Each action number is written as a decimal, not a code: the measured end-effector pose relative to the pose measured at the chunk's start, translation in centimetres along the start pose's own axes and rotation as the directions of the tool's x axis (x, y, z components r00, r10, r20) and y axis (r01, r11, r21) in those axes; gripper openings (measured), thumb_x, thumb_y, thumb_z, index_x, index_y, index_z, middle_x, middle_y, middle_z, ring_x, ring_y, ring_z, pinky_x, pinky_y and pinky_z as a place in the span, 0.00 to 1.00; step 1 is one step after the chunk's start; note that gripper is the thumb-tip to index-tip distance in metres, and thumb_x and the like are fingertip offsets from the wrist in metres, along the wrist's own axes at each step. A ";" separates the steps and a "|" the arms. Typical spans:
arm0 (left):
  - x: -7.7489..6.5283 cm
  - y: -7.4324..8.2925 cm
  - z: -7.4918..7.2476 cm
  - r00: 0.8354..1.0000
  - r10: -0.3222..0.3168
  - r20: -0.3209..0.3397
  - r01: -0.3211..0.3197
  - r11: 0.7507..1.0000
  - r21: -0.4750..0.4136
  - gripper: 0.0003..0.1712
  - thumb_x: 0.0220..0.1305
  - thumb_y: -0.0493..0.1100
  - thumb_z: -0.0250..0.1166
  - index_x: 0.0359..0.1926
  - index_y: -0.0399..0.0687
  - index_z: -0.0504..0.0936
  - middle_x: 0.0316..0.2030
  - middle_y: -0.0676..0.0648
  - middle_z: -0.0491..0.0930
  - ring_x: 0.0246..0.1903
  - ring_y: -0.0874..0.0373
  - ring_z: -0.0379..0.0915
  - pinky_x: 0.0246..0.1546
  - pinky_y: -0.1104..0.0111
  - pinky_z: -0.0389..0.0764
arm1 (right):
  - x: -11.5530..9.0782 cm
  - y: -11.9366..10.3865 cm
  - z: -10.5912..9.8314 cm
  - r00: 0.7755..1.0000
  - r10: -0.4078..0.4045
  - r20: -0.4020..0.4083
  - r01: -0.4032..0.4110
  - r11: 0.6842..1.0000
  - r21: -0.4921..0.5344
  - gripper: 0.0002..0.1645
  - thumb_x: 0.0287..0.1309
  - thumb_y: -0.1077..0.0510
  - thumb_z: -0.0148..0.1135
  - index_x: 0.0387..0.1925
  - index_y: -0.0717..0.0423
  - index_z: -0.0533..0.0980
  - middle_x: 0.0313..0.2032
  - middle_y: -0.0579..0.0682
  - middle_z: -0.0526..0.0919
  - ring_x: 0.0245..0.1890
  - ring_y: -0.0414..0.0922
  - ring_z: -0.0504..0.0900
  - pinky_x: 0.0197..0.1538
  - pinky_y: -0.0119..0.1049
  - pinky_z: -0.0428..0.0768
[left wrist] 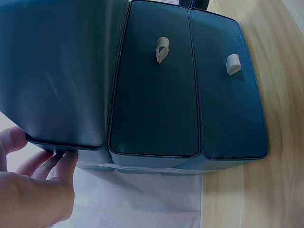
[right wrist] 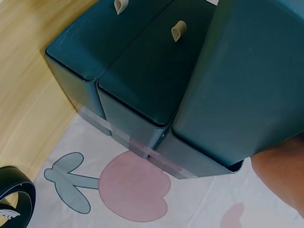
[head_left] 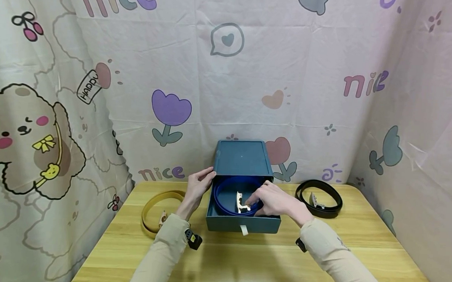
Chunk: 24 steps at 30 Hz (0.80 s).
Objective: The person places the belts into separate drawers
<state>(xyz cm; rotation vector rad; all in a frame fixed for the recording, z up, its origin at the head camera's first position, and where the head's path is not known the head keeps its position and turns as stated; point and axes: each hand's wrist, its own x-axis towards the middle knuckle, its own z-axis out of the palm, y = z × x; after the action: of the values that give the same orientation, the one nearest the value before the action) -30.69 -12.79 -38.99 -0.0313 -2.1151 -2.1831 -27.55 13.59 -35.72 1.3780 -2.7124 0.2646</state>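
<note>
My left hand [head_left: 198,187] holds the box [head_left: 243,157], I can't tell if my right hand [head_left: 275,200] grips the blue belt [head_left: 234,181] inside, and a yellow belt [head_left: 145,216] and black belt [head_left: 326,212] seem left near the table [head_left: 376,244] edges.

There are three belts [head_left: 326,212], three drawers [left wrist: 154,104], three pull tabs [head_left: 244,230] and two hands [head_left: 198,185].
</note>
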 end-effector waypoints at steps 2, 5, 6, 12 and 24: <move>0.0 0.0 0.0 1.000 0.000 0.000 0.000 1.000 0.000 0.24 0.72 0.40 0.62 0.66 0.38 0.76 0.64 0.34 0.77 0.54 0.60 0.78 0.65 0.57 0.74 | -0.1 0.0 0.0 1.000 -0.005 -0.005 0.005 1.000 -0.004 0.19 0.49 0.52 0.79 0.46 0.44 0.88 0.42 0.38 0.91 0.43 0.35 0.86 0.46 0.36 0.65; 0.0 0.0 0.0 1.000 0.000 -0.001 0.000 1.000 -0.001 0.24 0.72 0.40 0.62 0.66 0.38 0.76 0.64 0.34 0.77 0.52 0.62 0.78 0.65 0.56 0.74 | -0.2 -0.1 0.0 1.000 -0.007 -0.010 0.007 1.000 -0.008 0.19 0.49 0.51 0.79 0.46 0.43 0.88 0.42 0.37 0.91 0.43 0.34 0.86 0.46 0.35 0.64; -0.1 0.0 0.0 1.000 -0.001 -0.003 0.001 1.000 -0.002 0.24 0.71 0.39 0.62 0.66 0.38 0.76 0.63 0.34 0.77 0.51 0.63 0.78 0.65 0.56 0.74 | -0.2 -0.1 0.0 1.000 -0.006 -0.010 0.006 1.000 -0.005 0.20 0.49 0.51 0.79 0.47 0.43 0.88 0.43 0.37 0.91 0.43 0.34 0.86 0.46 0.35 0.63; -0.1 0.1 0.1 1.000 -0.006 -0.009 0.006 1.000 -0.003 0.24 0.71 0.39 0.62 0.65 0.38 0.77 0.63 0.34 0.77 0.49 0.65 0.78 0.65 0.57 0.74 | -0.4 0.1 -0.1 0.999 -0.011 -0.036 0.012 0.999 0.038 0.20 0.49 0.49 0.79 0.47 0.43 0.88 0.43 0.37 0.91 0.43 0.35 0.85 0.45 0.34 0.60; -0.2 0.1 0.1 1.000 -0.001 -0.012 0.001 1.000 -0.001 0.24 0.72 0.39 0.62 0.66 0.38 0.76 0.63 0.34 0.77 0.49 0.65 0.78 0.64 0.57 0.74 | -1.0 0.5 -0.7 0.996 0.006 -0.088 0.011 0.980 0.197 0.19 0.52 0.49 0.76 0.48 0.46 0.87 0.41 0.37 0.90 0.45 0.38 0.84 0.51 0.38 0.63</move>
<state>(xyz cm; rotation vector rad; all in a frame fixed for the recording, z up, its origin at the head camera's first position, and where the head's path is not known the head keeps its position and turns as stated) -30.53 -12.70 -38.86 -0.0177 -2.1083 -2.1798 -27.35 14.82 -35.24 1.3796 -2.6724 0.5948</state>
